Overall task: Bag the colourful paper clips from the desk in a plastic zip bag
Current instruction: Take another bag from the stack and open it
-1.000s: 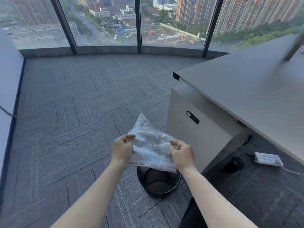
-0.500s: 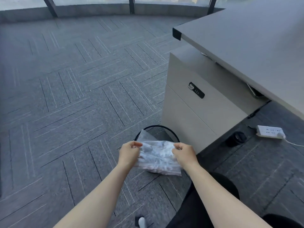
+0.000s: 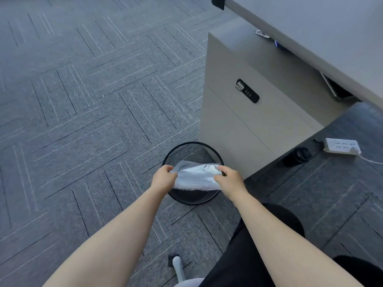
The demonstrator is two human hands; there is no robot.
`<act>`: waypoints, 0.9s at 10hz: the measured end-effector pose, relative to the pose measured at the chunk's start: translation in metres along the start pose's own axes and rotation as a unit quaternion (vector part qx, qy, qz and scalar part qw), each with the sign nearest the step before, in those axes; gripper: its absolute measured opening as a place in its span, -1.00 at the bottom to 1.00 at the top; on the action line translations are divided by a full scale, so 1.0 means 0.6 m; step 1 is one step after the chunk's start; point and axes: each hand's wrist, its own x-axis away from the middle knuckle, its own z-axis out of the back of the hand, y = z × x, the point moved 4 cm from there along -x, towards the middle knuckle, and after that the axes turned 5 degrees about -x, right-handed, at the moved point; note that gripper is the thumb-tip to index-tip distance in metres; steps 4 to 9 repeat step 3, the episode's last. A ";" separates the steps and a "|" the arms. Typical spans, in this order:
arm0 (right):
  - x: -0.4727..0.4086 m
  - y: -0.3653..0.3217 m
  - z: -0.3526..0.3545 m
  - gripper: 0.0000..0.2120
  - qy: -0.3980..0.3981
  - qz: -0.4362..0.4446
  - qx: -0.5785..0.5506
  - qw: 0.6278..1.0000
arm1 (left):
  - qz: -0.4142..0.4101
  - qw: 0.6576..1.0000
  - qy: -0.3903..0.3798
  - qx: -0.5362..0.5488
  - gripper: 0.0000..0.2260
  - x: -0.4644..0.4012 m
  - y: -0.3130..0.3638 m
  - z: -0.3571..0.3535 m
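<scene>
Head view: both hands pinch a crinkled clear plastic zip bag (image 3: 195, 179).

Black mesh bin (image 3: 191, 198) beside grey cabinet (image 3: 244, 129); power strip (image 3: 341, 146) on carpet (image 3: 83, 100)

Both hands pinch zip bag (image 3: 195, 178) over bin (image 3: 192, 196)
</scene>
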 end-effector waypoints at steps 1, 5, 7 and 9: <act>-0.001 0.000 -0.001 -0.52 0.003 0.004 0.003 1.000 | -0.002 1.000 0.017 -0.007 -0.63 -0.001 0.003 -0.001; -0.004 -0.002 -0.005 -0.55 0.006 0.025 0.006 1.000 | -0.031 0.999 0.023 0.001 -0.67 0.008 0.017 -0.011; -0.004 -0.002 -0.005 -0.55 0.006 0.025 0.006 1.000 | -0.031 0.999 0.023 0.001 -0.67 0.008 0.017 -0.011; -0.004 -0.002 -0.005 -0.55 0.006 0.025 0.006 1.000 | -0.031 0.999 0.023 0.001 -0.67 0.008 0.017 -0.011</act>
